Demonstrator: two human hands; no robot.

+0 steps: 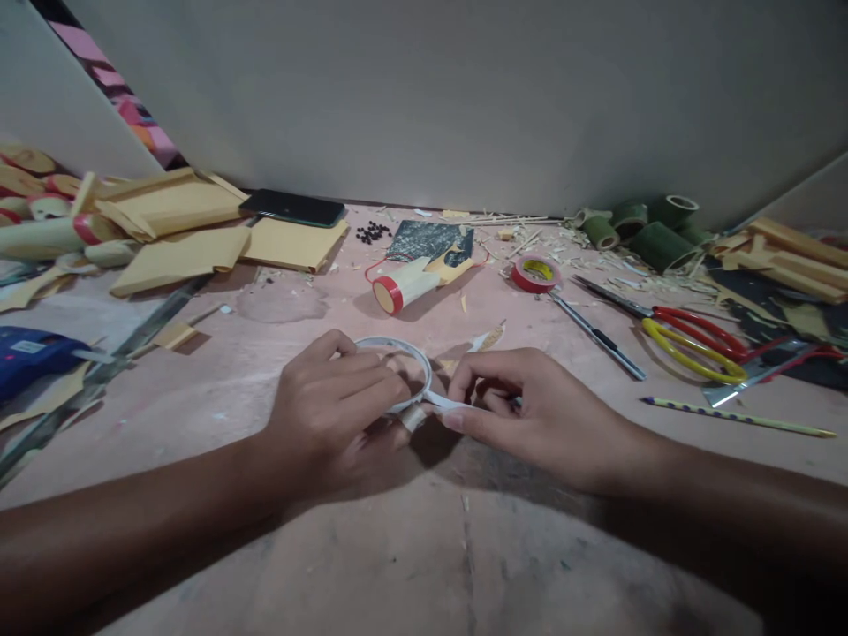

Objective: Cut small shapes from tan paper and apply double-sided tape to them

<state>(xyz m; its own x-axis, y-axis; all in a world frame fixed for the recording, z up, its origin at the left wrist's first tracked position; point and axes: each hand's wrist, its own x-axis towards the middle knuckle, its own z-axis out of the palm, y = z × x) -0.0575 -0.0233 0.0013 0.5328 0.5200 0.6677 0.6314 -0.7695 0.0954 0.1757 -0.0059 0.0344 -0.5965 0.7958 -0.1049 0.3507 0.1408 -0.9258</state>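
Note:
My left hand [341,397] is closed around a thin, ring-shaped roll of white tape [422,358], held just above the table. A short pale piece [414,417], too blurred to name, shows by its lower fingers. From the roll a narrow white strip runs right to my right hand [530,411], which pinches it between thumb and fingers. Beyond the hands lies a pale bamboo tube [417,283] with a red band and a covered round end. A red tape roll [533,274] rests to its right.
At right lie a cutter knife [600,336], scissors [689,340] with red and yellow handles, a pencil [735,417] and green bamboo pieces [662,234]. At left are a blue glue gun [40,360], folded brown paper [178,261] and a phone [292,208]. A grey wall [424,97] stands behind.

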